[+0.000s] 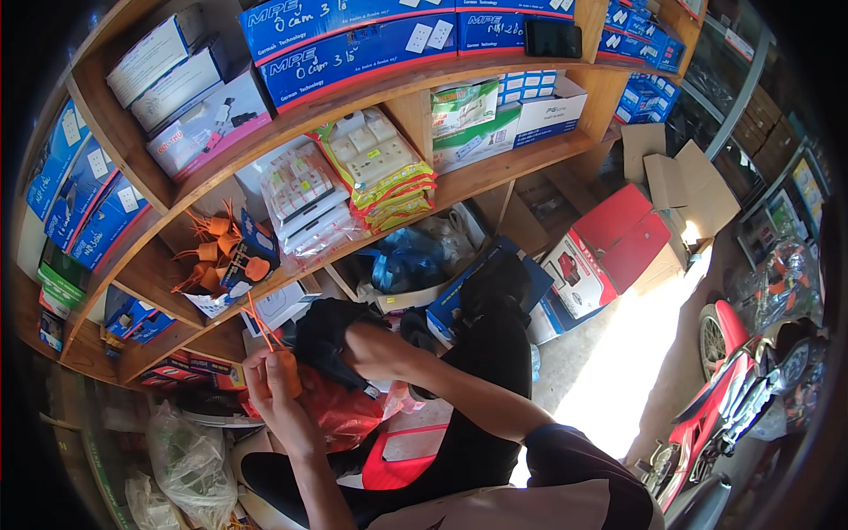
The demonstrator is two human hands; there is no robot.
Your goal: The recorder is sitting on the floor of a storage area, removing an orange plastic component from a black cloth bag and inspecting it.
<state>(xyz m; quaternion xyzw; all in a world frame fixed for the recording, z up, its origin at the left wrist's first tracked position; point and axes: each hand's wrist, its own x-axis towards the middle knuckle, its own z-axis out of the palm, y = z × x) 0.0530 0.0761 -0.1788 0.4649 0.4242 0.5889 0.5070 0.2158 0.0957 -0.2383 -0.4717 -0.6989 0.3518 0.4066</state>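
My left hand (271, 389) holds a small orange device (284, 372) with thin orange wires rising from it, just below the lower shelf. My right hand (365, 348) is closed on a dark cloth (322, 340), with its fingers mostly hidden in it. A red plastic bag (343, 420) lies beneath my hands. Several more orange devices (225, 243) with wires are heaped in a box on the shelf at the upper left of my hands.
Wooden shelves (459, 194) hold blue boxes (353, 75) and packaged sockets (367, 150). A black phone (553, 38) rests on the upper shelf. Open cartons (689, 190) and a red-and-white box (579, 274) stand at the right, near a red motorbike (685, 442). Plastic bags (190, 455) lie lower left.
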